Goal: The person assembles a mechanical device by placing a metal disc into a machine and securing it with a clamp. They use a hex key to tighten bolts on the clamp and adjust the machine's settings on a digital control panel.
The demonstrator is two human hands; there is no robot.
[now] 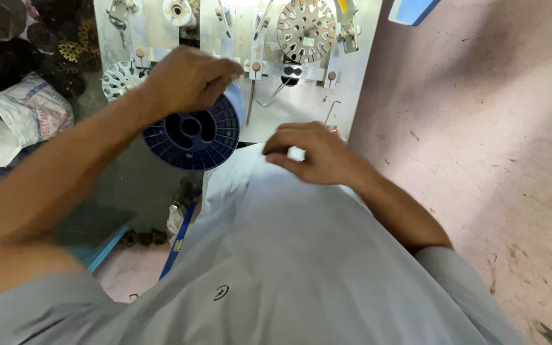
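Note:
My left hand grips the top rim of a dark blue plastic spool and holds it in front of a grey metal winding machine. The spool's ribbed round face points at me. My right hand hovers lower, close to my grey shirt, with fingers curled and pinched together; whether it holds anything I cannot tell. A slotted round metal disc is mounted on the machine above my right hand.
A second slotted disc shows behind my left wrist. Dark round parts and a white sack lie at the left. A pink concrete floor fills the right side. A blue object sits at the top edge.

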